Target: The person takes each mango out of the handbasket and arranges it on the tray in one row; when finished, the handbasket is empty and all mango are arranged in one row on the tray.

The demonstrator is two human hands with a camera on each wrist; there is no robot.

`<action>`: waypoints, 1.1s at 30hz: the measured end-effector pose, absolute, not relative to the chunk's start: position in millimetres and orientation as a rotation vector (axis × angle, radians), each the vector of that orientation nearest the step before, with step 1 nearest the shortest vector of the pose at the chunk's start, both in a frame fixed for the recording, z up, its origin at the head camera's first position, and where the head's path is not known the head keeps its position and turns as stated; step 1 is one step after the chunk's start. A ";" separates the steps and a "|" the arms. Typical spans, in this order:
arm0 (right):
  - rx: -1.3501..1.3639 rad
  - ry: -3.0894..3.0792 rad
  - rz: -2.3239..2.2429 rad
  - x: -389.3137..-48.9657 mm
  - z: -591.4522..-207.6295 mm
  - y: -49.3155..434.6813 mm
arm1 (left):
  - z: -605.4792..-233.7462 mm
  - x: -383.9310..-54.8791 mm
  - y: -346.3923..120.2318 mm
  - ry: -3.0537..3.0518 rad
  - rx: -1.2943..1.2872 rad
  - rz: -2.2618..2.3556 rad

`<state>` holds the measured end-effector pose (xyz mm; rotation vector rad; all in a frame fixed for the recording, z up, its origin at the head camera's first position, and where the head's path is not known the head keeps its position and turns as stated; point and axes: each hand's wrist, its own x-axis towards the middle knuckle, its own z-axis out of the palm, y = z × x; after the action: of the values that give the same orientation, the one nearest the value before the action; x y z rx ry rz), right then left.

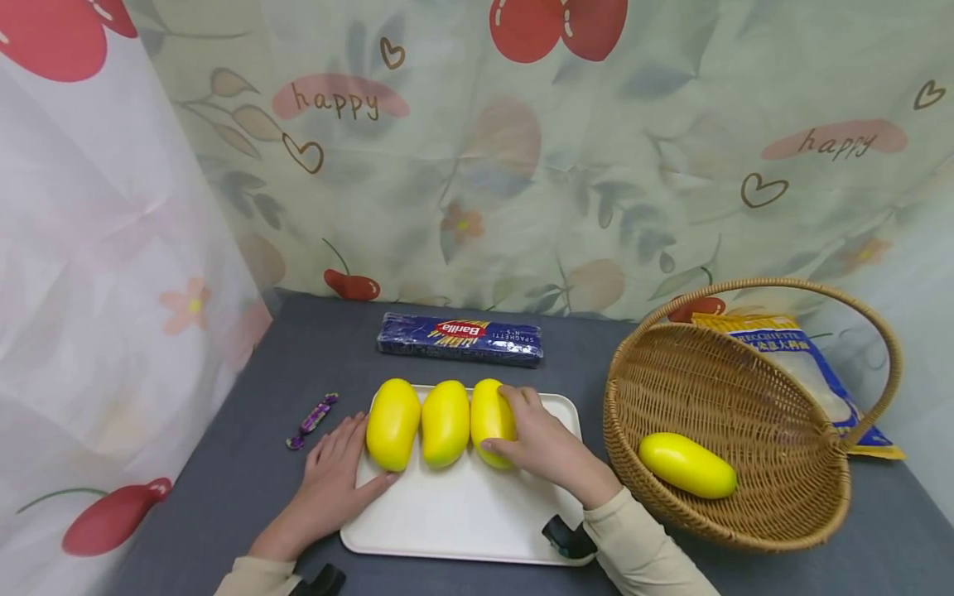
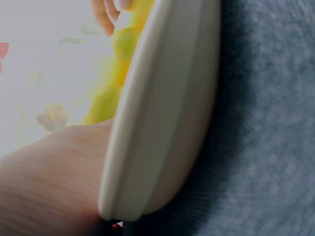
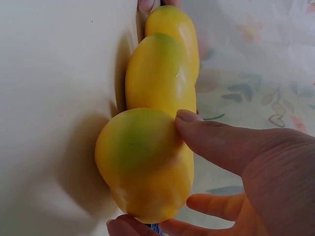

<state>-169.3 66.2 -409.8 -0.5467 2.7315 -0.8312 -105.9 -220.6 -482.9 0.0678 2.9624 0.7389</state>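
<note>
Three yellow mangoes stand side by side on the upper part of a white tray (image 1: 462, 521). My right hand (image 1: 540, 439) grips the right mango (image 1: 488, 422), thumb on its near side and fingers around its far side; the right wrist view shows the thumb pressed on this mango (image 3: 142, 157). Beside the left mango (image 1: 392, 424), my left hand (image 1: 335, 472) lies along the tray's left edge, fingers extended and thumb at the fruit's lower end. The middle mango (image 1: 445, 422) sits between them. In the left wrist view, the tray's side (image 2: 162, 108) covers much of the left hand.
A wicker basket (image 1: 723, 381) with a tall handle stands at the right, holding another mango (image 1: 687, 465). Behind it lies a blue and yellow pasta bag (image 1: 808, 368). A blue spaghetti box (image 1: 460, 338) lies behind the tray. A purple wrapped candy (image 1: 311, 420) is at the left.
</note>
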 end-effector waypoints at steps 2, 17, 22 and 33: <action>-0.550 2.729 -0.831 -169.0 -409.0 66.2 | -482.3 -105.2 -220.3 2.961 0.067 0.740; -0.619 2.878 -0.622 -142.2 -341.9 108.7 | -479.8 -105.8 -219.5 2.934 0.053 0.746; -0.732 2.918 -0.436 -138.2 -309.1 146.8 | -481.3 -106.1 -220.2 2.938 0.065 0.762; -0.869 2.655 -0.322 -175.8 -307.3 233.8 | -482.9 -105.9 -220.8 2.952 0.081 0.758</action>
<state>-175.8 233.8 -307.3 -0.8694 2.6552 -0.3216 -105.9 -220.8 -482.9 0.0811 2.9522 0.7583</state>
